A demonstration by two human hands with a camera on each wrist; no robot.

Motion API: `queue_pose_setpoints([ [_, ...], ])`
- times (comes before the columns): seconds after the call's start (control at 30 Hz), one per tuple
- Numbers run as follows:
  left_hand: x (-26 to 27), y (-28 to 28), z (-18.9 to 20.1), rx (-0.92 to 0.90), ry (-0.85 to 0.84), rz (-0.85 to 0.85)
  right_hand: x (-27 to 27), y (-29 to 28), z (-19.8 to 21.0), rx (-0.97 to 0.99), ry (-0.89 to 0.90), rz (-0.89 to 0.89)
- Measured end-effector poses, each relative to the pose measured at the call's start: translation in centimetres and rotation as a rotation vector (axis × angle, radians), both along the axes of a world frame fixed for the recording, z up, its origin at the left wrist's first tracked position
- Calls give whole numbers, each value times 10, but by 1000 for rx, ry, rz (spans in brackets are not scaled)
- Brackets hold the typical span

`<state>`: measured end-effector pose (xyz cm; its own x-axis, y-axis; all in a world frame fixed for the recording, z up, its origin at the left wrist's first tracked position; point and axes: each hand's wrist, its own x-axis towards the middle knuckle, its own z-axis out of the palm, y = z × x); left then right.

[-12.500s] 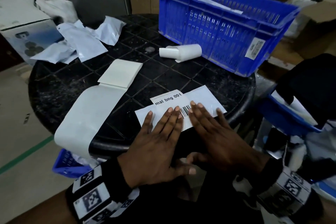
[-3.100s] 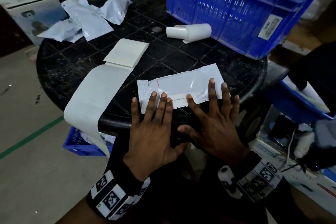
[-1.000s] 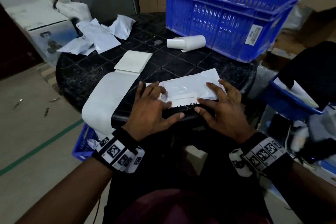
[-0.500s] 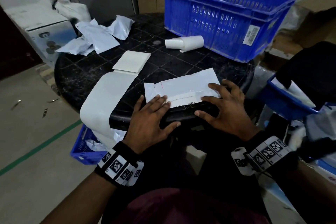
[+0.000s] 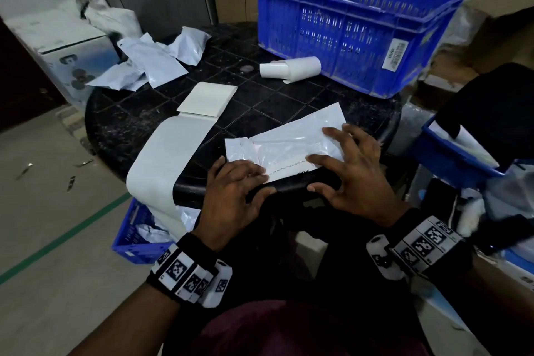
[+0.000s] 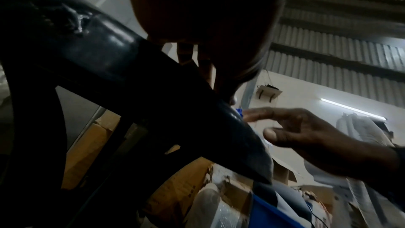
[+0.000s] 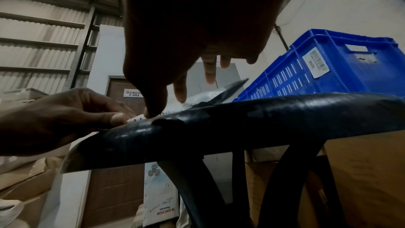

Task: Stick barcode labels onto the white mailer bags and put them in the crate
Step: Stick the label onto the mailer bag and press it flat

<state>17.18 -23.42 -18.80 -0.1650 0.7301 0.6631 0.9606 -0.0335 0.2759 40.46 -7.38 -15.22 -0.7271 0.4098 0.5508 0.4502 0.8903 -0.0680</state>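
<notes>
Mailer bag (image 5: 291,136) lies at the table's (image 5: 138,121) near edge, well short of the crate (image 5: 341,35). Left hand (image 5: 234,193) pinches its near edge; right hand (image 5: 352,170) rests spread on top. Advise lifting level, label kept flat.

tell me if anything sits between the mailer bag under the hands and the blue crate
Mostly clear. The mailer bag lies at the table's near edge, the blue crate at the far right. Only a label roll lies before the crate's left front; lifting the bag clears it.

Both hands (image 5: 291,182) on a white mailer bag (image 5: 289,139) at the black table (image 5: 144,124) edge, blue crate (image 5: 346,37) behind.
</notes>
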Motion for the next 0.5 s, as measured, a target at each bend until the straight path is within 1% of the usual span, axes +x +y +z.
queue_pose_setpoints([
  [0.03, -2, 2, 5, -3, -39, 7, -1, 0, 1, -7, 1, 1],
  [0.07, -5, 5, 10, -12, -42, 12, -1, 1, 2, -17, 3, 0],
  [0.1, -9, 8, 14, -27, -3, 4, -1, 3, 2, -26, 2, 0],
  [0.2, -20, 16, 20, -80, 233, -58, -2, 12, 1, -27, -15, 12],
  [0.27, -22, 20, 27, -107, 317, -54, -3, 17, 1, -25, -17, 13],
  [0.37, -23, 29, 52, -68, 293, -15, -7, 22, 6, 3, 7, 13],
  [0.43, -22, 36, 79, -39, 209, -45, -13, 24, 16, 17, 65, 28],
  [0.5, -22, 43, 106, -17, 109, -103, -21, 29, 31, 25, 160, 54],
])
